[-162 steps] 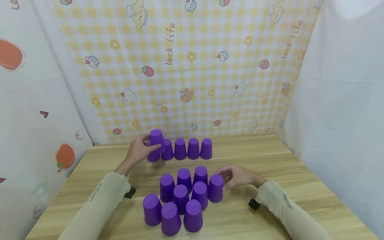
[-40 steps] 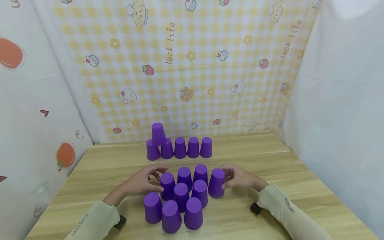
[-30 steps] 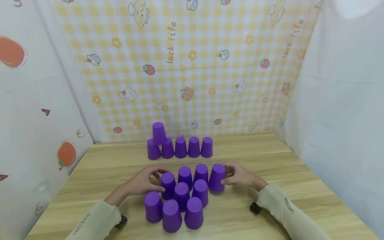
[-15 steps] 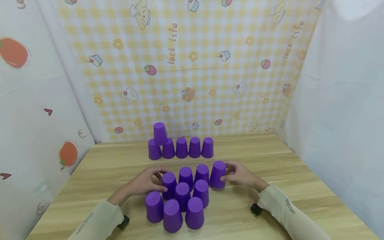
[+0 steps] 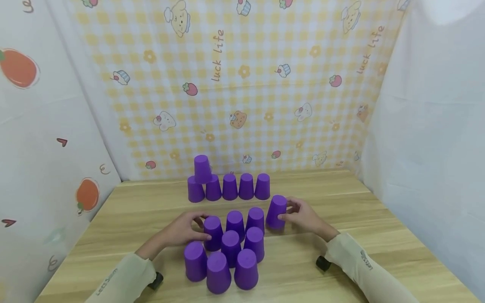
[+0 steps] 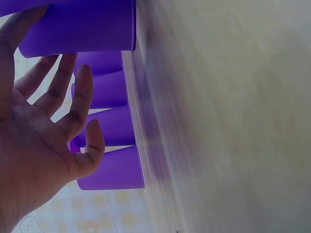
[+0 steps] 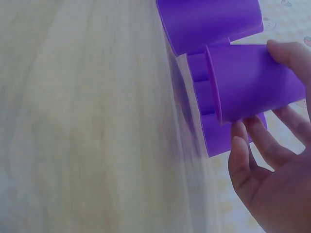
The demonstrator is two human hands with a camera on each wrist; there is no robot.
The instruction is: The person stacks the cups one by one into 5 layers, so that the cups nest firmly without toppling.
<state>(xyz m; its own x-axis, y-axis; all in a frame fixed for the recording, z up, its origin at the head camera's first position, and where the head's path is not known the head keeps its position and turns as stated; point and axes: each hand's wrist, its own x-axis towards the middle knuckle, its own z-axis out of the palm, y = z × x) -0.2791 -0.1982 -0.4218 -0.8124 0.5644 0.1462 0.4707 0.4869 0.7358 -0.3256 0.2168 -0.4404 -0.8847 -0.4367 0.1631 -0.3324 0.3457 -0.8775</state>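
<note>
Right hand (image 5: 303,216), gripped cup (image 5: 277,211) (purple), moved forward

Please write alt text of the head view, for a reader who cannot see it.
A person's right hand holds an upside-down purple cup, while the left hand grasps another cup among eight on a wood-grain table. Behind, five cups stand in a row, and a sixth cup rests across the leftmost two.

The purple cups (image 5: 246,271) look like smooth plastic with a matt surface. The worktop (image 5: 144,206) has a wood-grain face with a faint sheen. The checked backdrop (image 5: 265,50) looks like printed cloth, lightly creased; the pale sleeves (image 5: 125,280) are matt fabric.
</note>
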